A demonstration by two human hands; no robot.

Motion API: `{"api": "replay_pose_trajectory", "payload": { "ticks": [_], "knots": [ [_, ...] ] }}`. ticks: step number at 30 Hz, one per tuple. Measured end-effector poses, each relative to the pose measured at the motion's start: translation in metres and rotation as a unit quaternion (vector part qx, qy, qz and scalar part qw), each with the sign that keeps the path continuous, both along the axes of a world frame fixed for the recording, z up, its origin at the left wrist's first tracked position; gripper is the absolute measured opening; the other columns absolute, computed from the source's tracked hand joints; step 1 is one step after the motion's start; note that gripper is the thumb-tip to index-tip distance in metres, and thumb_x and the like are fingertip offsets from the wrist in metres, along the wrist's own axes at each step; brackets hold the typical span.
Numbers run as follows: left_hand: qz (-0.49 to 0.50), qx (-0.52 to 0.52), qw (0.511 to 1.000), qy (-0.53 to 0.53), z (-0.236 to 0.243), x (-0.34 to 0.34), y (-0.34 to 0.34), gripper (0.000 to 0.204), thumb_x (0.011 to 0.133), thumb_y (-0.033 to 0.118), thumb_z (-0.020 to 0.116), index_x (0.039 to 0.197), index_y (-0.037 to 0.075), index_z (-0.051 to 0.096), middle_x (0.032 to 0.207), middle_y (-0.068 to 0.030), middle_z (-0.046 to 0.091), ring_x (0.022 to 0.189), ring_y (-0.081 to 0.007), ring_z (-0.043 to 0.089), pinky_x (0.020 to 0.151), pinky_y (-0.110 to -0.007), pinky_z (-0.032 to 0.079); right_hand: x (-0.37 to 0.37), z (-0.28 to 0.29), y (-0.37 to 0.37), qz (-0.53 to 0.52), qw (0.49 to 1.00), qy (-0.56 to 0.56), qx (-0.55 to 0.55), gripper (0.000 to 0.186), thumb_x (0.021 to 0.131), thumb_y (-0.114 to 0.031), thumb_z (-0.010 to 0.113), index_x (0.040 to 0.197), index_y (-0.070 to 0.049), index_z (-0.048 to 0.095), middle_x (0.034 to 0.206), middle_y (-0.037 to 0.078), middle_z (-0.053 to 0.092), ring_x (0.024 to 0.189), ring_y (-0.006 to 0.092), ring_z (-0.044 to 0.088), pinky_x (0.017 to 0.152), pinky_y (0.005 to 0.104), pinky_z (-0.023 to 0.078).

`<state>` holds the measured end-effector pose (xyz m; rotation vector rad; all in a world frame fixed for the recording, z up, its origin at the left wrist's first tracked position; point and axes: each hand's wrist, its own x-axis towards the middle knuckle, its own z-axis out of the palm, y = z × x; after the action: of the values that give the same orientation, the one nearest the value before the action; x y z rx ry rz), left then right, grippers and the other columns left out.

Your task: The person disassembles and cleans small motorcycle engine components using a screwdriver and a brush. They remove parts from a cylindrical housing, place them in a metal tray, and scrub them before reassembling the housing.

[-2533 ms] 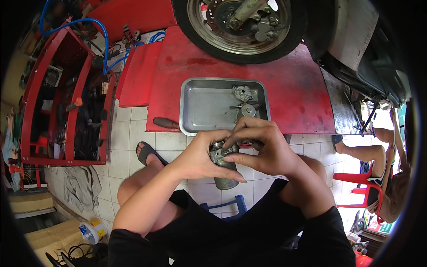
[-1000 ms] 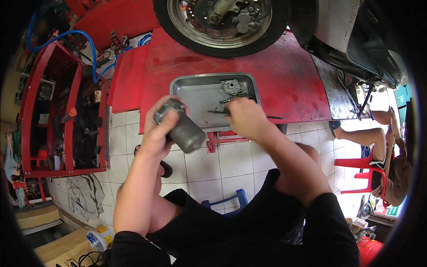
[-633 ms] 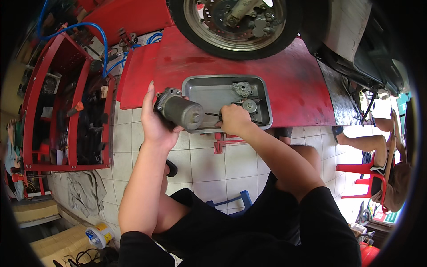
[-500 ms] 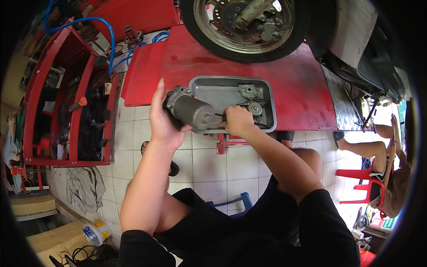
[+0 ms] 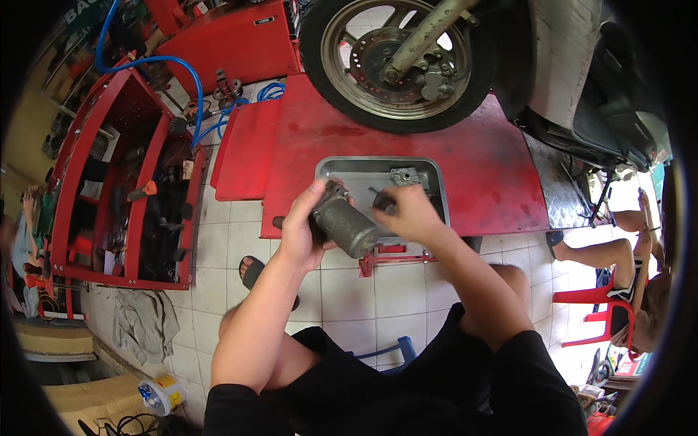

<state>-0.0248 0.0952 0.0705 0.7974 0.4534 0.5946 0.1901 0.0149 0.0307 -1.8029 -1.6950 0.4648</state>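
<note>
My left hand (image 5: pixel 299 229) is wrapped round a grey metal cylinder (image 5: pixel 347 224), which looks like a motor body with a flanged end. It is tilted, with its rounded end down to the right. Close to its right side, my right hand (image 5: pixel 411 212) has its fingers curled round a thin dark tool (image 5: pixel 376 192); its exact kind is too blurred to tell. Behind both hands is a metal tray (image 5: pixel 382 160), with a small cast metal part (image 5: pixel 405 176) in it. My right hand hides much of the tray's other contents.
The tray sits on a red lift platform (image 5: pixel 480 174), under a motorcycle's front wheel (image 5: pixel 396 120). At left stands a red tool cart (image 5: pixel 131 276) beside a blue hose (image 5: pixel 198 91). A grey cloth (image 5: pixel 145 327) lies on the floor near a white bucket (image 5: pixel 160 396). A seated person (image 5: pixel 603 258) is at right.
My right hand has lifted from the tray, bringing the thin dark tool up beside the cylinder. The view has shifted, and the cylinder now tilts more steeply downward in my left hand.
</note>
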Motion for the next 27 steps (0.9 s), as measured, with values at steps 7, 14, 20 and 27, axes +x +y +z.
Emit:
{"api": "replay_pose_trajectory", "payload": {
  "ticks": [7, 14, 20, 27],
  "knots": [
    [-0.101, 0.081, 0.991, 0.026, 0.004, 0.005, -0.018, 0.056, 0.087, 0.042, 0.062, 0.128, 0.005, 0.051, 0.104, -0.0125, 0.061, 0.075, -0.0148, 0.061, 0.045, -0.023, 0.038, 0.031, 0.063, -0.027, -0.109, 0.970, 0.206, 0.069, 0.014, 0.084, -0.007, 0.077, 0.095, -0.001, 0.073, 0.056, -0.007, 0.046, 0.051, 0.0034, 0.032, 0.049, 0.0255, 0.029],
    [-0.152, 0.063, 0.986, 0.040, 0.002, 0.017, -0.035, 0.062, 0.082, 0.036, 0.063, 0.132, 0.004, 0.050, 0.104, -0.0108, 0.060, 0.083, -0.0148, 0.061, 0.047, -0.023, 0.039, 0.016, 0.072, -0.044, 0.030, 0.961, 0.266, 0.069, 0.011, 0.086, -0.002, 0.076, 0.097, -0.001, 0.073, 0.056, -0.009, 0.029, 0.053, 0.0029, 0.027, 0.050, 0.0254, 0.025],
    [-0.176, 0.101, 0.975, 0.087, -0.002, 0.020, -0.040, 0.067, 0.079, 0.038, 0.063, 0.133, 0.000, 0.049, 0.105, -0.0108, 0.062, 0.084, -0.0133, 0.062, 0.050, -0.021, 0.038, 0.011, 0.086, -0.054, 0.122, 0.968, 0.193, 0.101, 0.012, 0.083, 0.000, 0.076, 0.094, -0.001, 0.072, 0.070, 0.007, 0.059, 0.063, 0.0191, 0.056, 0.057, 0.0323, 0.043],
    [-0.200, 0.201, 0.953, 0.105, -0.011, 0.025, -0.045, 0.064, 0.079, 0.035, 0.062, 0.131, -0.001, 0.050, 0.102, -0.0101, 0.065, 0.081, -0.0107, 0.058, 0.055, -0.022, 0.039, 0.017, 0.082, -0.063, 0.202, 0.962, 0.154, 0.097, 0.025, 0.073, 0.007, 0.070, 0.096, 0.000, 0.067, 0.092, 0.012, 0.066, 0.085, 0.0355, 0.066, 0.073, 0.0400, 0.053]
  ]
}}
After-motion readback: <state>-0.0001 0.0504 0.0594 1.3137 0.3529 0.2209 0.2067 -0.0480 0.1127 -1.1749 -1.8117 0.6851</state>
